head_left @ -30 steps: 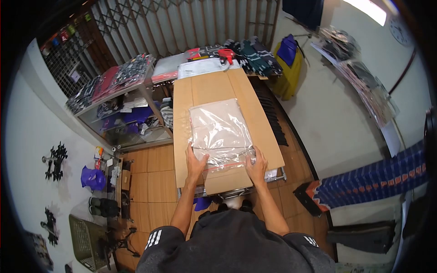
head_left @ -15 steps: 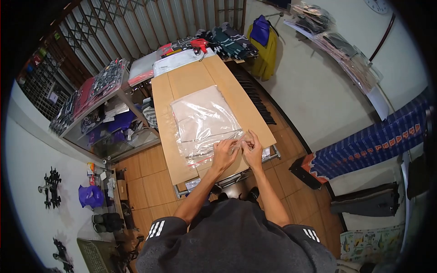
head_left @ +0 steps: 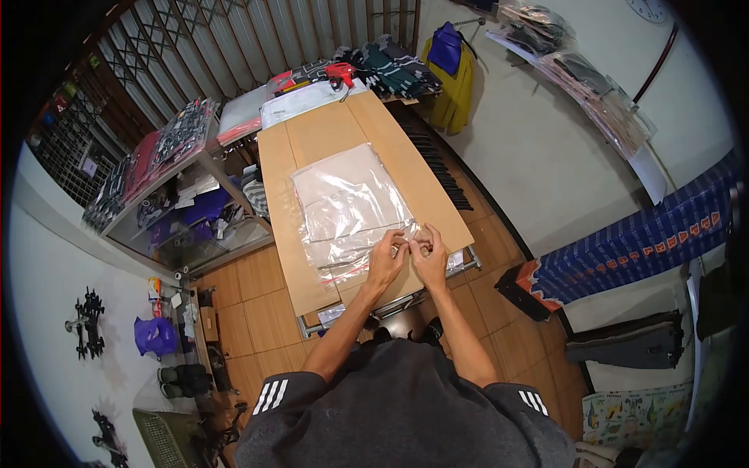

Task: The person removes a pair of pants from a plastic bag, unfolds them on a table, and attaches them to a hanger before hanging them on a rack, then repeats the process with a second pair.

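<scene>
A clear plastic bag [head_left: 337, 248] with a pale beige folded cloth [head_left: 351, 191] inside lies flat on the brown cardboard-like tabletop [head_left: 316, 132]. A red strip runs along its near edge. My left hand [head_left: 385, 264] is at the bag's near right corner, fingers curled and pinched on the plastic edge. Close beside it, my right hand [head_left: 431, 256] is also closed in a pinch at the same corner, its index finger raised. The fingertips almost meet, and the bit of film between them is hard to make out.
A red tag gun-like tool [head_left: 341, 74] lies on white papers at the table's far end, near folded dark garments [head_left: 394, 69]. To the left stands a glass display case [head_left: 183, 210] topped with packed clothes. A long blue box [head_left: 624, 238] leans at right.
My left fingers have shifted slightly up and away along the bag's near edge. My right hand stays at the corner, its fingers only slightly changed.
</scene>
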Demonstrator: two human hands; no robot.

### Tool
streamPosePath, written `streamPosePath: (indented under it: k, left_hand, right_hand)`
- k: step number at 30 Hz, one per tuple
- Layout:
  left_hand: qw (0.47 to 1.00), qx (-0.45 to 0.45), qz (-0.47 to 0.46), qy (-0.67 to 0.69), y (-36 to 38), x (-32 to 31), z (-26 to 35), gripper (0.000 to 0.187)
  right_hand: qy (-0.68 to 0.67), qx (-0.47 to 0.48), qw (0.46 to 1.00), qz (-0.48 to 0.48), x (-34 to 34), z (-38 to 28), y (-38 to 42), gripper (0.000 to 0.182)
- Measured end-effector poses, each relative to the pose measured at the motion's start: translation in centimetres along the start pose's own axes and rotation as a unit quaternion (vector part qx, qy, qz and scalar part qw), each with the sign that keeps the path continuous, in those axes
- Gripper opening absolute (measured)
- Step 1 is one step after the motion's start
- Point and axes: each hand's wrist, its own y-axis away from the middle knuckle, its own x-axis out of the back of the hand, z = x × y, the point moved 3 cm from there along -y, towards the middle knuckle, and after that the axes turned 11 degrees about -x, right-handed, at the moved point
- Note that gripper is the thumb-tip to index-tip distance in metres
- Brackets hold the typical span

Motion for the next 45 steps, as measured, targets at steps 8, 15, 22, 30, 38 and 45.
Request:
streamPosePath:
  k: [8,15,22,30,38,45]
  left_hand:
    - [0.995,0.048,0.008,0.083,0.2,-0.1,-0.7,0.028]
    - [0.992,0.065,0.013,0.109,0.3,-0.2,-1.2,0.025]
    - [0.989,0.085,0.038,0.118,0.4,-0.3,-1.3,0.021]
    - [0.989,0.069,0.045,0.121,0.1,0.0,-0.2,0.019]
    - [0.998,0.021,0.042,0.038,-0.1,0.3,0.4,0.019]
    - [0.998,-0.041,0.009,-0.042,-0.1,0.1,0.9,0.011]
  right_hand:
    - [0.017,0.009,1.0,0.01,-0.1,0.3,0.0,0.045]
    - [0.015,0.024,1.0,0.007,0.0,0.8,0.0,0.039]
    - [0.015,0.01,1.0,0.008,-0.1,0.8,0.2,0.029]
    - [0.029,0.007,1.0,0.002,-0.3,0.4,0.2,0.031]
    - [0.029,0.03,0.999,0.003,-0.3,0.3,0.2,0.032]
    - [0.06,0.04,0.997,0.025,-0.5,0.3,0.1,0.024]
